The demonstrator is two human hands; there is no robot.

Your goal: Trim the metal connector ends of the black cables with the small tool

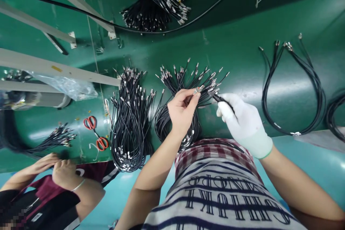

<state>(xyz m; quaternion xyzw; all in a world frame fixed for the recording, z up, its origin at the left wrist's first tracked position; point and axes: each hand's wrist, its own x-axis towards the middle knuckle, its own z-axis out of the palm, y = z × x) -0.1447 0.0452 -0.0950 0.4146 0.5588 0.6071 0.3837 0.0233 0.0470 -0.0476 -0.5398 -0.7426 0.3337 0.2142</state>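
My bare left hand (181, 109) pinches the metal connector end of a black cable (198, 90) between thumb and fingertips. A white glove covers my right hand (238, 118), which grips black-handled pliers (222, 100). Their metal tip points left, a short way from the pinched connector; whether it touches any cable end I cannot tell. Beneath and behind my left hand lies a looped bundle of black cables (163, 116), its silver-tipped ends fanned out toward the far side. Part of that bundle is hidden by my hand and forearm.
Left of me lie another cable bundle (130, 125) and red-handled scissors (96, 133). Coiled cables (265, 97) rest at right; more bundles (167, 1) lie at the back. A co-worker's hands (58, 169) are at lower left. Metal frame legs (61, 68) cross the green table.
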